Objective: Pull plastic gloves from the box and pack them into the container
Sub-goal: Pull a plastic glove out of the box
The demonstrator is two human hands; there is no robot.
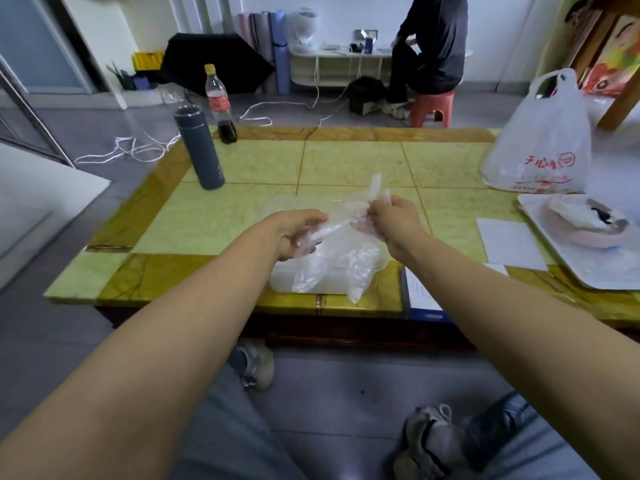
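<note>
A tiled yellow-green table [346, 161] with a brown border is filling the middle of the view. A person is sitting at its near edge and reaching both bare arms over it.

A white carrier bag [540, 143] with red print is standing at the far right. Just in front of it a white tray [588, 271] is carrying a pinkish bowl [585, 223] with something white and dark inside.

Near the table's front edge a translucent white container [311, 282] is sitting. The film in front of it is hiding most of it, so what is inside cannot be told.

The plastic gloves [343, 251] are being held over that container. They are thin, clear and crinkled, and bunched into one loose mass. Glove fingers are poking up at the top, and a flap is hanging down over the container's front wall.

The left hand [294, 233] is curling its fingers round the left side of the bunch. The right hand [394, 220] is pinching the upper right part between thumb and fingertips.

A grey flask [201, 147] is standing upright at the far left. Behind it a clear bottle [220, 105] with a yellow cap is holding a little dark drink at its bottom. A white sheet of paper [509, 244] is lying beside the tray.
</note>
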